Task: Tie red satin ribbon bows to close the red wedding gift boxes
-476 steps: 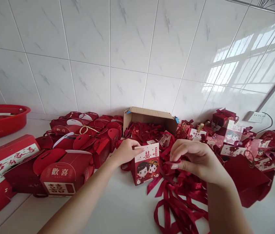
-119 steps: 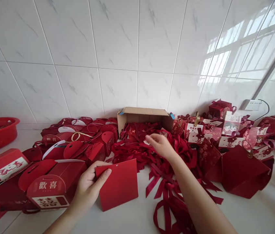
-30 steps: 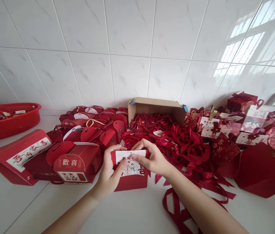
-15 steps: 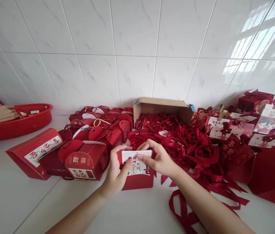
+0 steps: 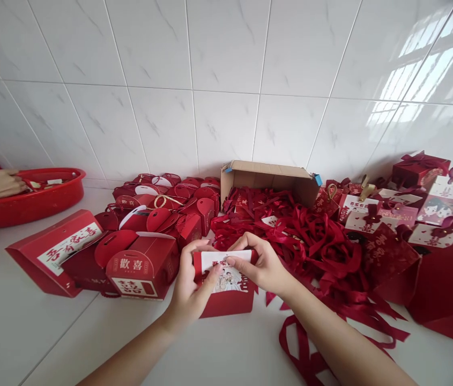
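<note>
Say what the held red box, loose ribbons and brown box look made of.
Held red box: probably smooth matte card, with crisp edges. Loose ribbons: likely satin-like fabric, softly shiny and limply looped. Brown box: apparently matte cardboard, plain brown with stiff walls.

We see soft daylight, with a barred window reflection (image 5: 431, 72) glaring on the right of the tiled wall (image 5: 226, 64). We notice shade inside the cardboard box (image 5: 266, 168), wide-angle stretching toward the sides, and a dark upper-right corner.
</note>
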Available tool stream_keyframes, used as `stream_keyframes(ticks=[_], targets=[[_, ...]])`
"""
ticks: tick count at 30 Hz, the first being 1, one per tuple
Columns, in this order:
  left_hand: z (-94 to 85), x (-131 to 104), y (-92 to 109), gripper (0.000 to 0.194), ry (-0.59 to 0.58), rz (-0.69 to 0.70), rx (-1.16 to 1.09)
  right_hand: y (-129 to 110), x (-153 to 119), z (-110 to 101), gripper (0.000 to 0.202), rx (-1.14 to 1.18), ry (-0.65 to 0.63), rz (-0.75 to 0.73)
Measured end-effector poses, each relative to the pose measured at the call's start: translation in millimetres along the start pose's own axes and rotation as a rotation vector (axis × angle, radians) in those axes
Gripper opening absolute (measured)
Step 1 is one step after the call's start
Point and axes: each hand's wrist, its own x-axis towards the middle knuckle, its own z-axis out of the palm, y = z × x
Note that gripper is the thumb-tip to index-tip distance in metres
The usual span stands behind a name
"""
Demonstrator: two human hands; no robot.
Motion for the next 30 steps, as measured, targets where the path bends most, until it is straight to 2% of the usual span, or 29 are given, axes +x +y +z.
stream_keyframes(ticks=[3,7,10,12,13,15,16,18,20,23,27,30], targets=[[-5.5,0,5,0.031,0.004,-0.069,-0.021,1,-1,5,0.022,0.039,-0.023,0.003],[-13.2,7,9,0.016,-0.054,-0.067,-0.033,-5,-2,3,0.025,0.085,-0.073,0.053],[-16.3,12,9,0.013,-0.131,-0.049,-0.055,-7,9,-14,0.032,0.079,-0.276,0.052],[-17.0,13,8,0.011,-0.147,-0.029,-0.060,1,28,-32,0.045,0.030,-0.389,0.018],[-17.0,14,7,0.011,-0.147,-0.016,-0.064,8,40,-42,0.054,-0.014,-0.308,0.020],[-16.7,13,6,0.010,-0.143,0.007,-0.076,31,70,-59,0.061,-0.295,0.040,0.183],[-16.6,13,6,0.009,-0.143,0.015,-0.081,44,86,-66,0.056,-0.375,0.118,0.242],[-16.2,12,5,0.008,-0.146,0.026,-0.085,72,114,-74,0.044,-0.489,0.184,0.321],[-16.0,12,4,0.006,-0.152,0.027,-0.083,97,136,-75,0.028,-0.606,0.196,0.389],[-15.9,12,5,0.004,-0.155,0.037,-0.078,124,156,-68,0.026,-0.744,0.140,0.454],[-16.1,13,7,0.005,-0.156,0.038,-0.073,145,166,-57,0.029,-0.839,0.030,0.499],[-16.0,13,7,0.005,-0.156,0.029,-0.068,152,167,-54,0.030,-0.862,-0.007,0.505]])
